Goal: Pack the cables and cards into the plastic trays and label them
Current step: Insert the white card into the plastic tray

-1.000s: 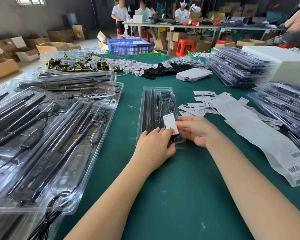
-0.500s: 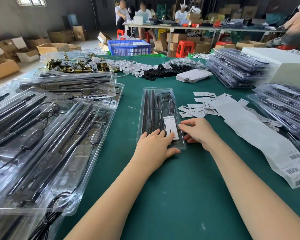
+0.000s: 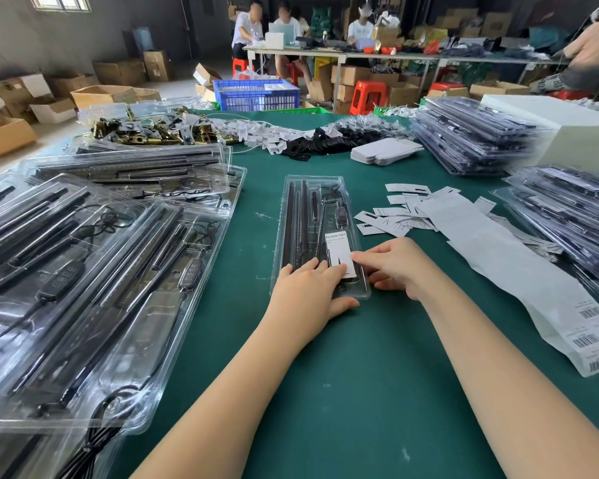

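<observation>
1. Seating the white printed card (image 3: 339,256) into the near end of the long clear plastic tray (image 3: 317,233) looks to be the step in hand; the card lies flat over the tray's right-hand compartments.
2. The tray rests on the green table mat (image 3: 360,375), centred in front of the person, its long axis running straight away from them and its short end nearest the wrists.
3. Black rods and a coiled cable fill its channels, lying along the same axis.
4. The left hand (image 3: 308,292) lies flat with straight fingers pressing the tray's near end and the card's lower edge.
5. The right hand (image 3: 393,264) rests beside the tray, its fingertips (image 3: 358,257) touching the card's right edge; neither hand grips anything.
6. My judgement is that the next move calls for pressing the card level, then taking a barcode label from the white label strip (image 3: 533,288) on the right.
</observation>
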`<state>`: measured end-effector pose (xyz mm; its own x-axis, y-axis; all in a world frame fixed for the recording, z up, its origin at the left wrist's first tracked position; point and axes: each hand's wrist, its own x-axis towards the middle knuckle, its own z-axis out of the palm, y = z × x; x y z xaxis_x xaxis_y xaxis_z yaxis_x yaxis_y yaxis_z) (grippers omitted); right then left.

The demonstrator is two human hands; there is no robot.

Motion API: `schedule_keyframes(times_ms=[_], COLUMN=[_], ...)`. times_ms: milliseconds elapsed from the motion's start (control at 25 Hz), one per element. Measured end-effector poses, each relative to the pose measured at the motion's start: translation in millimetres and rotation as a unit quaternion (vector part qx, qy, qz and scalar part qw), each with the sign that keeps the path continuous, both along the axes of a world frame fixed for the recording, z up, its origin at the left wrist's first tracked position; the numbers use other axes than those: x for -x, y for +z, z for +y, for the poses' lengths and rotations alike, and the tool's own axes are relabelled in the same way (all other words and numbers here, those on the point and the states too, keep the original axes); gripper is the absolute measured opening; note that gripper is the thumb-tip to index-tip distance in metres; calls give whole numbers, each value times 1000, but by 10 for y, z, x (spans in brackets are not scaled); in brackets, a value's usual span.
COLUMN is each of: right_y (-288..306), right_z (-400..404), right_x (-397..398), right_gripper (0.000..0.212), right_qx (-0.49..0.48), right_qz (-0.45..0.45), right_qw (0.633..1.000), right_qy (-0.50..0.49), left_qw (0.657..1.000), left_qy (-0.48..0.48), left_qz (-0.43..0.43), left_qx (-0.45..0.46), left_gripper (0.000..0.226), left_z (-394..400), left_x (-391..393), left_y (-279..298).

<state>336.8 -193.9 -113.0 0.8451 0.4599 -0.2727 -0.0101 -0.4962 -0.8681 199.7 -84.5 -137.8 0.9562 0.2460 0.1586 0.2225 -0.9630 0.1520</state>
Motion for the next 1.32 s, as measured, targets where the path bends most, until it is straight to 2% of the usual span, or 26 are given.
schedule_keyframes(times_ms=[240,360,480,640,840,1120,1320], right_y=[72,103,92,66,36,74,51], right_z=[-23,-69,-60,-63,-58,-92,-59], right_x=[19,29,52,66,73,31,48], right_gripper=[28,25,26,35,25,10,17], right_qx=[50,68,54,19,-5,9,31], right_qz=[6,18,27,40,28,90,48], right_qw=[999,997,997,998,999,995,997], right_qy=[3,37,54,54,43,32,44], left_qw=[1000,999,996,996,995,996,997], left_qy=[-3,3,7,6,8,5,3], left_qz=[-8,-38,-67,-64,-69,-72,-60], left_qx=[-10,19,53,62,64,61,41], left_gripper=[57,59,66,69,59,62,59], left_z=[-4,-19,-6,6,44,53,54], left_x=[6,38,75,91,86,80,77], left_y=[-12,-3,5,2,9,-1,-9])
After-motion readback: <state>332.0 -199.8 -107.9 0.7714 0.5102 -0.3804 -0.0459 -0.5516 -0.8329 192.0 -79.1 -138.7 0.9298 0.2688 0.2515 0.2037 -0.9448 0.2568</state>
